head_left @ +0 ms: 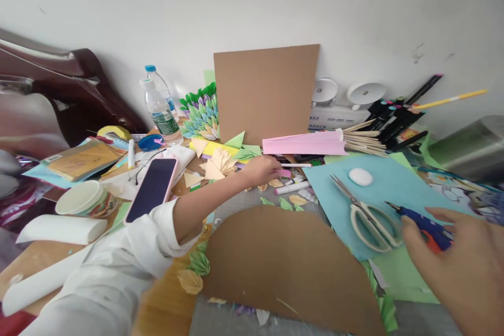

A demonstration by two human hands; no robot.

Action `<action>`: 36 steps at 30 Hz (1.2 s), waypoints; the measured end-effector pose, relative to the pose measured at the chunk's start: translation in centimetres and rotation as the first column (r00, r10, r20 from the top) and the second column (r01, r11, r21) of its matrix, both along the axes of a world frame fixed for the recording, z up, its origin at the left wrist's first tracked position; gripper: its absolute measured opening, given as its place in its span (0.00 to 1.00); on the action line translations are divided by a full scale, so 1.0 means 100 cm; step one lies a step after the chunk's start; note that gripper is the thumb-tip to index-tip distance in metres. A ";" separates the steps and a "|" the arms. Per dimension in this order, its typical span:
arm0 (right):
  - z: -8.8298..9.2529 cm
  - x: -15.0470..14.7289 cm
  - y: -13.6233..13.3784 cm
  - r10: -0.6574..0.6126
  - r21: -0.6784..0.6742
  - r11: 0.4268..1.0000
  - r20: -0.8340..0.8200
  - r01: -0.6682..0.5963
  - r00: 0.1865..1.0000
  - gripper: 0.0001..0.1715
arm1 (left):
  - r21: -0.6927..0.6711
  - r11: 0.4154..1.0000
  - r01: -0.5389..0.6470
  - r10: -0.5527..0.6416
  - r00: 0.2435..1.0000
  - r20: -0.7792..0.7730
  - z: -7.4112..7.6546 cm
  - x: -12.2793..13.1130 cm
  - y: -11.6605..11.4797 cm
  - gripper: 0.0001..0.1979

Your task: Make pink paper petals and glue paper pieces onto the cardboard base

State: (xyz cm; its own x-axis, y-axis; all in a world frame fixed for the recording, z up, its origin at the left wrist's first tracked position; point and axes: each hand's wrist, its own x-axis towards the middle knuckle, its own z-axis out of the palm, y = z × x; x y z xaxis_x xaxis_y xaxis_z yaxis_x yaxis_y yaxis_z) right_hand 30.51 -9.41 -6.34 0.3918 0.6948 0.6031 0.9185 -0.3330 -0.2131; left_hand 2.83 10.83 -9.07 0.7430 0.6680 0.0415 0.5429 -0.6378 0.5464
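My left hand reaches across the table, its fingers bent together beside a small pink piece and a thin white stick. What they grip, if anything, is hidden. At the right, my right hand is around a blue glue gun with an orange trigger, thumb and forefinger spread apart. The gun's nozzle points left over light blue paper. White-handled scissors lie beside it. In front of me is a brown cardboard piece with a rounded top. Green and cream folded paper leaves show along its edges.
A square cardboard panel leans against the wall. Pink folded paper, wooden sticks and black markers stand or lie behind. On the left are a phone, plastic bottles, a lidded tub and white rolls.
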 end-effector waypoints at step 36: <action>0.016 -0.175 0.007 0.857 0.148 0.388 -0.420 -0.909 0.298 0.08 | -0.853 0.495 0.164 0.532 0.719 0.447 0.049 -0.113 -0.163 0.11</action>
State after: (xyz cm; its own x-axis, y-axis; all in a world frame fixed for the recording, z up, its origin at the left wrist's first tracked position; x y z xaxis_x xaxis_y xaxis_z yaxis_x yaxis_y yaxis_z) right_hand 13.01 -8.73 -4.73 -0.3403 0.8095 0.4784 0.5144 0.5861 -0.6260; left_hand -8.42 -5.51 -4.20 0.6162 0.7542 -0.2266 -0.0832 0.3485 0.9336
